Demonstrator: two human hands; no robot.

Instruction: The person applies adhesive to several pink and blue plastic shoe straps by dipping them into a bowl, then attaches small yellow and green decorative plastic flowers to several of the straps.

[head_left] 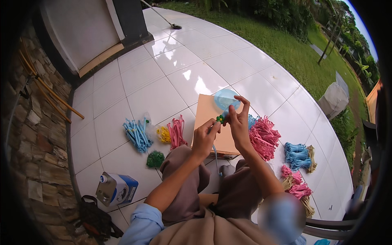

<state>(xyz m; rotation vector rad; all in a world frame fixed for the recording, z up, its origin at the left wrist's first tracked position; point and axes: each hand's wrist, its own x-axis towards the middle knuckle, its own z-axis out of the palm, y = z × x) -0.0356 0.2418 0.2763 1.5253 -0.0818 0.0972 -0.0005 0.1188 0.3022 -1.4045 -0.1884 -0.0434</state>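
Note:
A small cluster of green beads with a yellow one [220, 119] is pinched between the thumb and fingers of my left hand [204, 136]. Just right of the beads, my right hand [238, 122] has its lower fingers curled and its index finger arched above the thumb. Whatever it holds is too small to make out. A light blue strap [216, 153] hangs below my hands, in front of the box. Both hands are over a peach-topped cardboard box [204, 112]. A translucent blue bowl [227, 98] stands at its far right corner, partly behind my right fingers.
Left of the box lie blue straps [138, 134], a bag of yellow pieces [163, 134], pink straps [177, 132] and a green bead bag [155, 159]. Pink bundles [264, 138] and blue bundles [297, 156] lie right. A metal can [117, 189] stands near left.

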